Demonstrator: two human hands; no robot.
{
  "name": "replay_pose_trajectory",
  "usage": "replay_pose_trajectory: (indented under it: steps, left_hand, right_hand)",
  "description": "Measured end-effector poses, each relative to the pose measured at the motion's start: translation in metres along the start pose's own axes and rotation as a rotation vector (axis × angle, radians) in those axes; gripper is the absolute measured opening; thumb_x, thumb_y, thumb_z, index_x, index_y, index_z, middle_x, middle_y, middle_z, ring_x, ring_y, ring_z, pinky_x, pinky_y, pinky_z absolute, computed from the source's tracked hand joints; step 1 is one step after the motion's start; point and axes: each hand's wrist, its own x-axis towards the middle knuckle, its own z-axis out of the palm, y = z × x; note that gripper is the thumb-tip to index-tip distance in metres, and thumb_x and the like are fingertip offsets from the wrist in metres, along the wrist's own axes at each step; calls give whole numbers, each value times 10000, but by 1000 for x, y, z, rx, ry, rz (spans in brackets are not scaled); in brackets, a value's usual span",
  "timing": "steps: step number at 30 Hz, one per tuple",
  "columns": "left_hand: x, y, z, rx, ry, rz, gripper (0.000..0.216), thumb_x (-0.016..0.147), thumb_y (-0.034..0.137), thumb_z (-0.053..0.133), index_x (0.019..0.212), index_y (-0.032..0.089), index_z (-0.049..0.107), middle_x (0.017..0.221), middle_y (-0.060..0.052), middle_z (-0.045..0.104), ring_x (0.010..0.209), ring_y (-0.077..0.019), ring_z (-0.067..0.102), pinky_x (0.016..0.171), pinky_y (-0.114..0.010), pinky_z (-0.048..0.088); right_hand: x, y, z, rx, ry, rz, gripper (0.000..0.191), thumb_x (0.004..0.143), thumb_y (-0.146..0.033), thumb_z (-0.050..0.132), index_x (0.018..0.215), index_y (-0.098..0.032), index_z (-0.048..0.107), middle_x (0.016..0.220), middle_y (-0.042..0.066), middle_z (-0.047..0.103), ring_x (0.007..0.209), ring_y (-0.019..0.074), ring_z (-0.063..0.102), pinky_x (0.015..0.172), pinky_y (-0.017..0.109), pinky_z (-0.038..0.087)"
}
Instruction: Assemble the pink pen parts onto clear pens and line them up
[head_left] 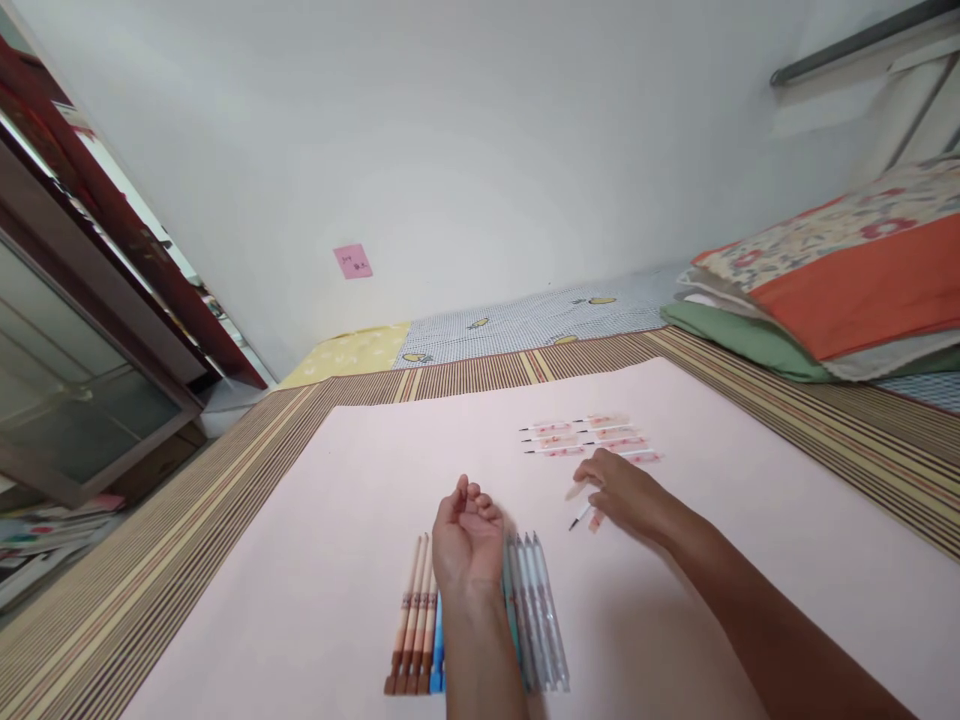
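My left hand [471, 535] is palm up above a row of pens, its fingers loosely curled and the palm bare. Beneath it, brown-and-peach pens [412, 620] show on the left and clear grey pens [538, 610] on the right; blue and teal ones are partly hidden by my wrist. My right hand [619, 490] is closed, thumb and fingers pinching a thin white pen refill [581, 515] with a dark tip pointing down and left. A pinkish patterned piece shows just under those fingers. Beyond it, several similar refills [555, 440] with pink patterned parts lie in two columns.
A large pale pink sheet [300, 560] covers much of a striped mat [225, 480]. Folded bedding [840, 280] is stacked at the back right. A white wall with a pink note [352, 261] rises behind. A glass-paned door [60, 370] stands at the left.
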Motion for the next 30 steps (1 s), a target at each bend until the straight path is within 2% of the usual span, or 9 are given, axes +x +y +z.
replay_pose_trajectory:
  steps: [2,6,10,14,17,20,22,27,30]
  left_hand:
    - [0,-2,0,8,3,-3,121,852,85,486,850,115,603,686,-3,523,518,-73,470,467,-177,361]
    - [0,-10,2,47,5,-13,121,834,78,495,837,114,611,689,-9,528,523,-73,476,474,-177,370]
    - [-1,-18,5,81,11,-32,118,821,72,506,820,110,617,688,-14,535,519,-70,472,466,-173,368]
    - [0,-24,4,88,14,-56,122,831,77,509,825,106,627,687,-16,547,515,-70,481,465,-171,385]
    - [1,-29,3,122,7,-60,114,855,90,520,821,103,628,669,-12,552,491,-65,475,453,-166,390]
    - [0,-37,4,241,12,-48,72,855,76,569,853,91,639,677,-26,585,498,-66,509,446,-151,400]
    - [-3,-44,7,351,3,-38,79,841,68,612,903,82,659,724,-59,629,550,-83,571,480,-153,448]
    - [-9,-53,10,440,-86,4,44,811,30,654,805,66,681,700,-67,642,585,-86,614,569,-153,524]
    - [-6,-52,8,373,-48,23,124,850,-1,577,811,58,679,676,-70,632,573,-82,612,560,-144,531]
  right_hand:
    - [-2,-1,0,-57,25,16,215,754,-76,489,903,-202,578,1041,15,561,577,80,609,632,250,406]
    - [-7,-3,0,-147,124,-42,177,738,-64,496,850,-199,521,967,16,581,636,107,599,654,252,379]
    - [-11,-7,3,-137,95,-11,185,739,-38,459,814,-195,523,870,2,575,514,79,529,573,244,336]
    - [-14,-14,2,-128,93,-24,176,722,-16,463,683,-179,514,787,0,557,533,82,528,567,240,333]
    - [-17,-20,-2,-97,110,-39,152,801,-92,473,699,-182,540,787,4,557,542,89,537,543,236,356]
    - [-21,-29,-6,97,155,-46,154,890,-264,472,831,-200,599,830,9,553,569,110,560,480,228,395]
    - [-25,-41,-6,304,159,-61,153,858,-337,548,925,-216,614,840,9,558,648,146,584,417,211,402]
    - [-35,-73,-7,509,50,-168,140,778,-317,662,827,-187,643,737,6,599,672,143,556,359,148,362]
    - [-34,-75,-8,551,66,-144,234,761,-336,692,941,-187,683,888,46,673,796,189,618,346,140,380]
